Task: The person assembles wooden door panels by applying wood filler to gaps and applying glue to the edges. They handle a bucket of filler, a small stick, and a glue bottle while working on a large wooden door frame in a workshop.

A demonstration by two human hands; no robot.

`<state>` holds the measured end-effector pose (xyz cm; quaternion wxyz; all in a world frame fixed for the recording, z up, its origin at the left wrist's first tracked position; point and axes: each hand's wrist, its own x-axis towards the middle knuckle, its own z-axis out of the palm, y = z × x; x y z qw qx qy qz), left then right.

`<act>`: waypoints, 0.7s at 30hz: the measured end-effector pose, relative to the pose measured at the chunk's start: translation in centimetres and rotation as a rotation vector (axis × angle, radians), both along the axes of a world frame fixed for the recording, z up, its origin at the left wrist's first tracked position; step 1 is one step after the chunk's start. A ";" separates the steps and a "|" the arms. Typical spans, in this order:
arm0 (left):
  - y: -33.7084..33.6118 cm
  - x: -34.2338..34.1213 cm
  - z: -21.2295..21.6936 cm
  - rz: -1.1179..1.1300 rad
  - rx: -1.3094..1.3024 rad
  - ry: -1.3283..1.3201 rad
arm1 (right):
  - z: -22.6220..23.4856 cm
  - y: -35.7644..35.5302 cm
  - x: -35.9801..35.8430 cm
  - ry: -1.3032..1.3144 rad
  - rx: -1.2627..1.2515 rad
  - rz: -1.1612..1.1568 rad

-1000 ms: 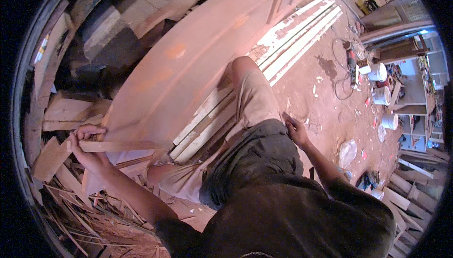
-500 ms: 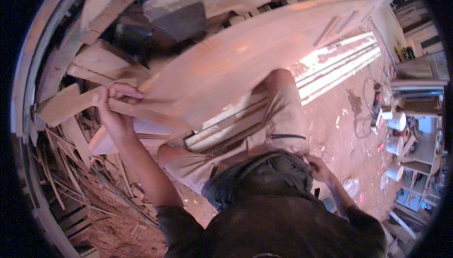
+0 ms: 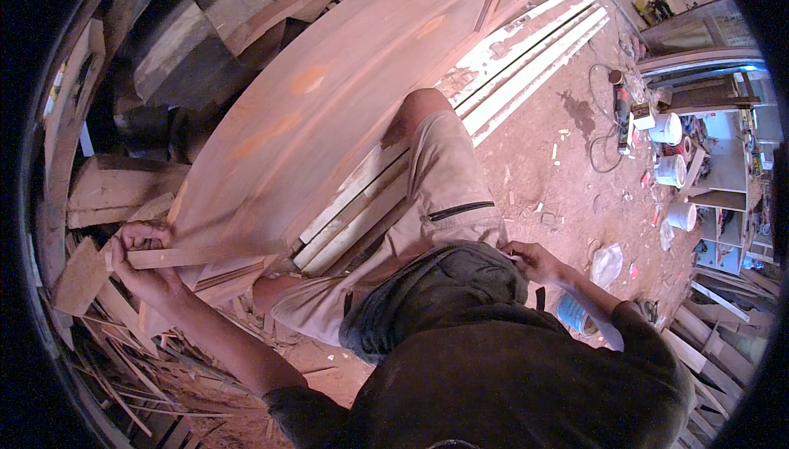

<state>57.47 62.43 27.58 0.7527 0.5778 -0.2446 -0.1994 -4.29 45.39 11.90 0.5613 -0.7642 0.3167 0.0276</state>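
My left hand [image 3: 149, 262] grips a narrow wooden strip [image 3: 218, 253] near one end, fingers curled round it. The strip reaches right across the near end of a large wooden panel [image 3: 337, 92] with a curved edge and orange-brown patches. Whether the strip touches the panel, I cannot tell. By the right hip of my beige shorts [image 3: 452, 178], my right hand [image 3: 534, 263] is closed in a pinch at the cloth. A small pale bit shows at its fingertips, too small to name.
Pale beams [image 3: 526, 63] lie on the dusty floor beyond my knee. A corded power tool [image 3: 623, 116] and white buckets [image 3: 670, 171] stand to the right. Wood blocks [image 3: 185, 55] pile up behind the panel. Thin offcuts [image 3: 123, 375] litter the lower left.
The whole view has shifted, so the panel and floor sit further left. The strip in my left hand has swung from slanting down rightward to nearly level. My right hand shows more at the hip.
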 end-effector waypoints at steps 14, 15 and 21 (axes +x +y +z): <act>-0.3 -1.7 1.0 0.033 0.027 -0.016 | -1.2 -0.7 8.8 0.094 -0.440 -0.240; -0.3 -1.8 1.0 0.035 0.015 0.002 | -1.3 -0.2 9.3 0.152 -0.397 -0.332; -0.6 -2.6 1.4 0.096 0.027 0.080 | 3.0 0.1 10.0 -0.222 0.297 -0.476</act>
